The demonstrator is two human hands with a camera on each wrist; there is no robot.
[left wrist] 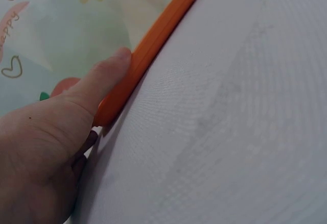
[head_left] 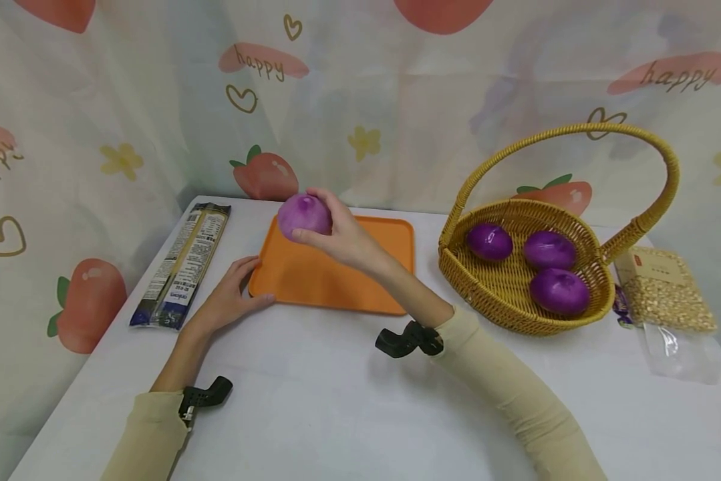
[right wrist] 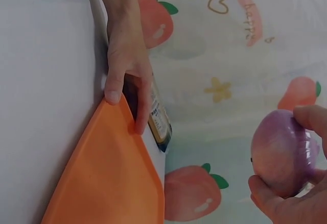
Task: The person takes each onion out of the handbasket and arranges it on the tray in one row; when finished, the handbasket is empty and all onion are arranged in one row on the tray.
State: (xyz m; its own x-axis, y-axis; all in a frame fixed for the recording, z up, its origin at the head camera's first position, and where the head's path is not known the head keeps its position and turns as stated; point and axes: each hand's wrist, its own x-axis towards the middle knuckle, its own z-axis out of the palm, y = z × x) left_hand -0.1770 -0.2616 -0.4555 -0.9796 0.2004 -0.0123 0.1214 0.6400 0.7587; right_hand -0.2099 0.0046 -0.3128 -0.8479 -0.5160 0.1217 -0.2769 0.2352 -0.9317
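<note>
Taking the clock from the middle of the orange tray [head_left: 336,284], with twelve at its far edge in the head view, the purple onion [head_left: 300,215] appears toward eleven o'clock, held by the person's right hand [head_left: 345,234]. That hand is clamped on the onion, thumb on the near side and fingers round the far side, and the right wrist view shows a gap between onion and tray, so it is held up rather than resting. The left hand [head_left: 230,297] is at about half past eight, thumb and fingers apart and straddling the tray's near left corner; in the left wrist view the thumb touches the outside of the rim. At three o'clock a wicker basket [head_left: 486,304] stands on the white surface [head_left: 312,401] with three more onions [head_left: 560,292] inside, and farther out in the same direction lies a bag of pale kernels [head_left: 675,294]. A long packet [head_left: 182,267] lies at nine o'clock, just past the left hand. The step in hand looks like placing the held onion on the tray, with the left hand probably there to steady it. The next move, as I judge it, calls for bringing the onion over the tray's flat middle, lowering it until it touches, and loosening the right hand only once the round thing sits without rolling, the left hand keeping the corner steady meanwhile.
</note>
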